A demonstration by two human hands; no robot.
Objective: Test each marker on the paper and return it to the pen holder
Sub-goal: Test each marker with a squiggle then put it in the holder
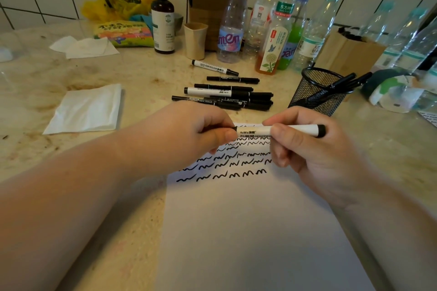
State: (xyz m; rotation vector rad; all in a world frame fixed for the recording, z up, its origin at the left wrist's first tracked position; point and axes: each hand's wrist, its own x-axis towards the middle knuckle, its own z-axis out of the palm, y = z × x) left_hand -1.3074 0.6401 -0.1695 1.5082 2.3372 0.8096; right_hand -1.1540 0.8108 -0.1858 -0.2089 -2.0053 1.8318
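A marbled counter (71, 92) fills the view, with a tiled wall along its 12 o'clock edge. A white paper (248, 231) lies from centre toward 6 o'clock, its upper part covered in rows of black squiggles (222, 165). Bottles (272, 30) crowd 1 o'clock; a folded tissue (87, 108) lies at 9 o'clock. The mesh holder (316, 92), at 2 o'clock, contains a few markers. A pile of loose markers (227, 95) sits just above centre. Over the paper, the right hand (316, 149) grips a white marker (290, 130) level by its barrel, while the left hand (189, 134) pinches its cap end, fingers curled.
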